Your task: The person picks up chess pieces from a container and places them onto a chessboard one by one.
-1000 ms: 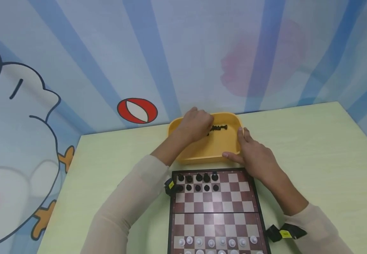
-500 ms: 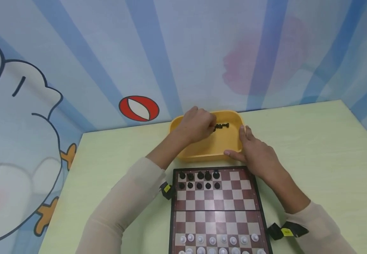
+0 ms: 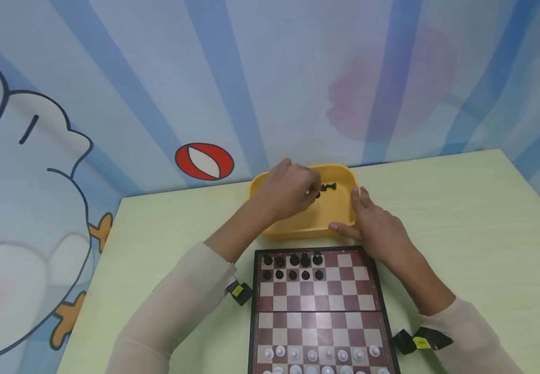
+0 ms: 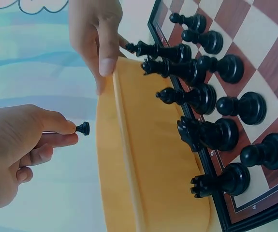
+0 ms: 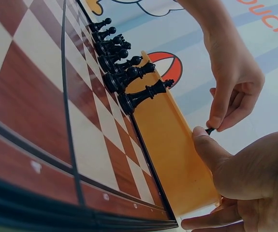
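My left hand (image 3: pixel 293 188) is raised over the yellow tray (image 3: pixel 293 232), pinching a small black chess piece (image 4: pixel 83 128) between thumb and index finger. The fingers cover the top of that piece; its round base points outward. At the tray's near right corner my right hand (image 3: pixel 379 228) holds the rim, thumb (image 5: pixel 209 147) along the front and fingers at the right side. More black chess pieces (image 3: pixel 329 186) lie in the tray, partly hidden by my left hand. Just in front of the tray lies an unfolded chessboard (image 3: pixel 316 304).
Black pieces (image 3: pixel 293 259) stand in two rows on the board's far left squares. White pieces (image 3: pixel 313 355) stand in two rows at the near end. A printed wall sheet (image 3: pixel 298 93) rises right behind the tray. The pale tabletop (image 3: pixel 466 218) extends to both sides.
My left hand has shifted slightly right and lifted a little within the tray, its forearm swinging left off the board's edge. The right hand keeps its hold on the corner.
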The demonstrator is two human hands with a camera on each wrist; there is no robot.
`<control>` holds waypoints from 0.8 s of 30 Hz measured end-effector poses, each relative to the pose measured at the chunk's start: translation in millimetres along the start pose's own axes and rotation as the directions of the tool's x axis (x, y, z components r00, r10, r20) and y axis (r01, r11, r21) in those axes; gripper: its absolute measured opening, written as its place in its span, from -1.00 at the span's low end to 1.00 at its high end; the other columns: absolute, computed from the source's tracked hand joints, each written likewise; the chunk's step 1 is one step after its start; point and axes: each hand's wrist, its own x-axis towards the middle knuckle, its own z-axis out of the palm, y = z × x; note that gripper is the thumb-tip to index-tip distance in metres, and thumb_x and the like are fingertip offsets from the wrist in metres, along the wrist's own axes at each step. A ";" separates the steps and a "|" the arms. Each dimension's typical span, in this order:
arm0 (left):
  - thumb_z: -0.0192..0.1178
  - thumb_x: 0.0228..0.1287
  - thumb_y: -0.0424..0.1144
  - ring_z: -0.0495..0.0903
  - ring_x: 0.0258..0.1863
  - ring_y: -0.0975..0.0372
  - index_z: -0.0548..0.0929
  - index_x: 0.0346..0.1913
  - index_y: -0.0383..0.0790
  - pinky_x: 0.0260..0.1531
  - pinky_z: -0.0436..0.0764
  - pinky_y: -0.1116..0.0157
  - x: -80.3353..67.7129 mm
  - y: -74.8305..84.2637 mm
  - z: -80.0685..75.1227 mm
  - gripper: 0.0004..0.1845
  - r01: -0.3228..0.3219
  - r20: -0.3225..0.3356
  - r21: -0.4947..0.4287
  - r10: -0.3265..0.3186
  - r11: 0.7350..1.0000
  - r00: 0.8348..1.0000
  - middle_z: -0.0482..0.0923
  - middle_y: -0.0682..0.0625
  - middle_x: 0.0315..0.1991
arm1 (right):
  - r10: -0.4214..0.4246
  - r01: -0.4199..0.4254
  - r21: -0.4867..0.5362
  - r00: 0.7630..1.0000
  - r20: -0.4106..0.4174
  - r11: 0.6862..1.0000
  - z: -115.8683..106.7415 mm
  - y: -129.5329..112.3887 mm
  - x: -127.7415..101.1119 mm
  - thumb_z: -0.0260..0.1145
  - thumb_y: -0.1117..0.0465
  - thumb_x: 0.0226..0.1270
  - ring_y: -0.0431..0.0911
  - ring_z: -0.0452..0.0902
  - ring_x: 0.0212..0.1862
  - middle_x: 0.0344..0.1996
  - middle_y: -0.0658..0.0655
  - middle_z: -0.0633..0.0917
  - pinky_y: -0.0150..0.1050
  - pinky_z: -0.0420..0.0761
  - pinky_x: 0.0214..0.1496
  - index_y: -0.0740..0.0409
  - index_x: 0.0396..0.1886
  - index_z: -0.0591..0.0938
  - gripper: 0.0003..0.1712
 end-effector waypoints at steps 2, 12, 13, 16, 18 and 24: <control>0.28 0.49 -0.26 0.64 -0.40 0.30 0.85 -0.15 -0.08 -0.25 0.37 0.25 -3.0 4.2 -2.8 -0.86 -0.013 -0.003 0.007 0.013 1.000 1.000 0.83 0.12 -0.27 | 0.002 -0.002 -0.005 1.000 -0.003 1.000 -0.5 -0.4 -0.5 0.27 -0.33 0.52 0.52 0.52 0.31 0.62 0.57 0.10 0.32 0.66 0.12 0.46 0.68 -0.06 0.23; 0.32 0.48 -0.20 0.64 -0.38 0.31 0.85 -0.15 -0.06 -0.22 0.38 0.25 -20.3 27.2 -16.8 -0.89 -0.057 -0.018 0.013 0.057 0.998 0.998 0.81 0.13 -0.27 | -0.004 0.004 -0.010 1.000 -0.017 1.000 -1.9 -1.2 -3.6 0.30 -0.29 0.51 0.51 0.56 0.27 0.61 0.57 0.13 0.26 0.70 0.06 0.45 0.68 -0.04 0.22; 0.32 0.48 -0.20 0.64 -0.38 0.32 0.85 -0.15 -0.05 -0.23 0.37 0.26 -21.8 29.1 -17.5 -0.88 -0.060 -0.024 0.014 0.060 0.998 0.998 0.81 0.14 -0.27 | -0.006 0.006 -0.013 1.000 -0.018 1.000 -2.0 -1.4 -3.4 0.30 -0.29 0.51 0.51 0.56 0.27 0.61 0.57 0.13 0.26 0.70 0.06 0.46 0.68 -0.04 0.22; 0.32 0.48 -0.19 0.64 -0.37 0.31 0.86 -0.13 -0.04 -0.25 0.34 0.28 -26.4 34.7 -18.9 -0.88 -0.075 -0.043 0.029 0.076 0.997 0.996 0.82 0.13 -0.27 | -0.009 0.008 -0.014 1.000 -0.022 1.000 -2.5 -2.2 -3.0 0.30 -0.30 0.51 0.51 0.57 0.26 0.61 0.56 0.13 0.25 0.70 0.03 0.46 0.68 -0.03 0.22; 0.32 0.48 -0.19 0.63 -0.39 0.30 0.86 -0.14 -0.05 -0.26 0.32 0.29 -30.3 38.0 -18.7 -0.87 -0.090 -0.053 0.042 0.093 0.995 0.994 0.82 0.12 -0.28 | -0.008 0.008 -0.010 1.000 -0.016 1.000 -2.8 -2.4 -2.7 0.29 -0.30 0.51 0.52 0.56 0.27 0.61 0.56 0.12 0.26 0.70 0.04 0.46 0.68 -0.03 0.22; 0.35 0.46 -0.16 0.58 -0.42 0.34 0.86 -0.18 -0.03 -0.26 0.27 0.30 -40.1 46.9 -16.5 -0.89 -0.112 -0.078 0.044 0.116 0.993 0.990 0.78 0.14 -0.36 | -0.012 0.013 -0.022 1.000 0.005 1.000 -4.6 -1.8 -2.5 0.28 -0.30 0.52 0.53 0.54 0.28 0.60 0.59 0.12 0.26 0.70 0.01 0.47 0.68 -0.04 0.21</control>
